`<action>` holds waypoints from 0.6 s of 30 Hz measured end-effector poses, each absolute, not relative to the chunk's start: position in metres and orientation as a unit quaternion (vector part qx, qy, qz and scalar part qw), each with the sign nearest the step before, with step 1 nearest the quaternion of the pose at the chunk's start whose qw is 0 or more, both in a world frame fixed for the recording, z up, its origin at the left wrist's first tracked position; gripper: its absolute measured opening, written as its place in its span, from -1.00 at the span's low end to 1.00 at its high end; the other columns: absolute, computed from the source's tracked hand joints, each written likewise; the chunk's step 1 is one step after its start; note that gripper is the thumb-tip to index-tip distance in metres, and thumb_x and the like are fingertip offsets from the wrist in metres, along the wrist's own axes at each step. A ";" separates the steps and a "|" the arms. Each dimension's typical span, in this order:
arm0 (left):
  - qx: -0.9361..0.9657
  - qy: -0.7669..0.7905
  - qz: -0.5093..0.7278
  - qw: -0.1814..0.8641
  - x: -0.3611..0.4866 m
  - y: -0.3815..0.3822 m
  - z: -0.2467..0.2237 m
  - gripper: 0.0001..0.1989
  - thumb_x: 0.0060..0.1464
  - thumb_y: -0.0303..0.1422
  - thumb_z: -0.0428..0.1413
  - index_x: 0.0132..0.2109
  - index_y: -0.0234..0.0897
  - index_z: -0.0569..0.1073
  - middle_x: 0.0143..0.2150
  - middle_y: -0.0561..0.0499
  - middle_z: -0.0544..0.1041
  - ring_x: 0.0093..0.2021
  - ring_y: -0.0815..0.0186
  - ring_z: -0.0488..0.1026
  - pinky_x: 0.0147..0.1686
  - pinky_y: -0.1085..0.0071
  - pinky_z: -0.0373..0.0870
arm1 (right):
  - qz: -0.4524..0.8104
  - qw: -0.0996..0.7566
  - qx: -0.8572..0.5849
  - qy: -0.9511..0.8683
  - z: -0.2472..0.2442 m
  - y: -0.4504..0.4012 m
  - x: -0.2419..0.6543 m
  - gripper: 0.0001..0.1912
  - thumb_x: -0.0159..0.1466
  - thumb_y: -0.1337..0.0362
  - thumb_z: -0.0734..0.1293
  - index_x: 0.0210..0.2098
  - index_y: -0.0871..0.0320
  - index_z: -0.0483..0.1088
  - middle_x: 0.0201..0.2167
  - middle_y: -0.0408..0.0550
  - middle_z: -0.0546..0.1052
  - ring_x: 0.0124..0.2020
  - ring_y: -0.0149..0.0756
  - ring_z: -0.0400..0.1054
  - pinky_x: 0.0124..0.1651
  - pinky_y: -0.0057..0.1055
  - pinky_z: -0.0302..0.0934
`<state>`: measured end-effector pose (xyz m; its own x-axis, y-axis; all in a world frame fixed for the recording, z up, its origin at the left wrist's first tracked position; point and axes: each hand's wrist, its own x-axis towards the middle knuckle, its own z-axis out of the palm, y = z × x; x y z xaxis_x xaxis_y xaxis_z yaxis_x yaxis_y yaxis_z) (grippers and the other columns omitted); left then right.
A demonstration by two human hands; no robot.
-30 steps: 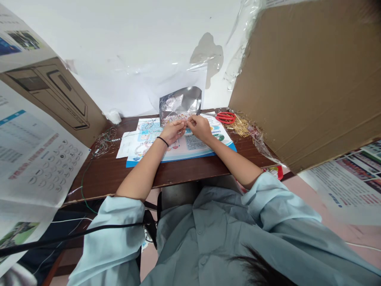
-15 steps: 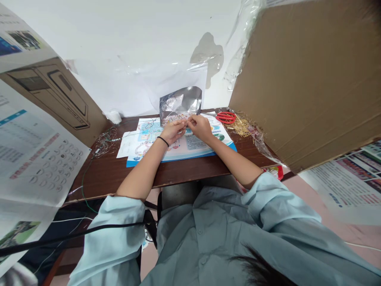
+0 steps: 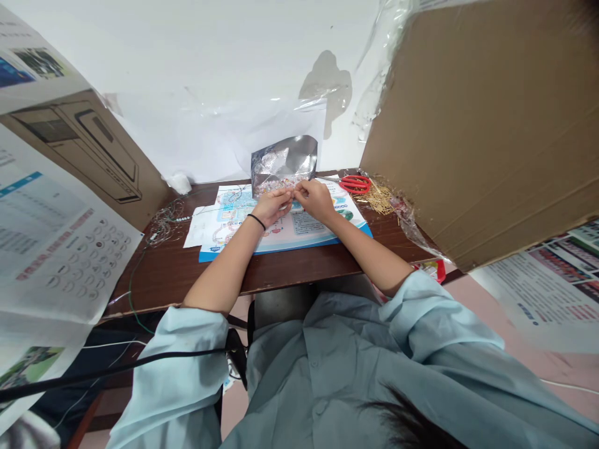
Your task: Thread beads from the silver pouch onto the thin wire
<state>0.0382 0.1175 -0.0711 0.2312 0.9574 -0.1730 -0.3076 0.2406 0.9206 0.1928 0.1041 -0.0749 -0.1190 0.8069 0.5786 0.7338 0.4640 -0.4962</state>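
Observation:
My left hand [image 3: 275,206] and my right hand [image 3: 315,198] meet at the fingertips above a printed sheet [image 3: 322,234] on the desk. Both are closed in a pinch. What lies between the fingers is too small to make out. Just behind them, a silvery bag [image 3: 306,156] leans on the wall with many small pale and coloured beads [image 3: 276,184] at its open front. A thin greenish cord runs from the left toward my left hand, with a short row of white beads [image 3: 182,219] on it.
Red-handled scissors [image 3: 355,184] lie right of the bag, beside a pile of straw-coloured thin sticks [image 3: 380,199]. Tangled clear line [image 3: 163,227] sits at the desk's left. Cardboard panels [image 3: 477,125] flank the brown desk [image 3: 299,268]. A black cable [image 3: 116,369] crosses at lower left.

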 end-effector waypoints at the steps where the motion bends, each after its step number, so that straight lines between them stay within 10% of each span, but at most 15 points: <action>1: 0.400 0.405 0.468 0.675 0.038 0.118 -0.071 -0.90 0.02 -0.58 0.28 -0.30 -0.34 0.58 -0.39 0.04 0.56 -0.37 0.52 0.44 -0.31 0.57 0.42 | 0.046 0.416 -0.517 -0.747 -0.075 0.104 0.193 -0.89 0.28 0.37 0.29 -0.36 0.15 0.44 -0.38 -0.05 0.53 -0.26 -0.21 0.33 -0.14 -0.32 0.09; 18: 0.415 0.415 0.462 0.665 0.038 0.118 -0.073 -0.86 -0.05 -0.56 0.33 -0.29 -0.33 0.57 -0.35 0.05 0.56 -0.35 0.52 0.45 -0.28 0.57 0.42 | 0.041 0.402 -0.524 -0.749 -0.072 0.101 0.192 -0.89 0.28 0.35 0.29 -0.38 0.14 0.42 -0.41 -0.05 0.50 -0.26 -0.20 0.30 -0.13 -0.30 0.05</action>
<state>0.0383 0.1183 -0.0726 0.2285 0.9590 -0.1674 -0.2700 0.2276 0.9356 0.1919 0.1007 -0.0724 -0.1262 0.8187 0.5602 0.7529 0.4467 -0.4833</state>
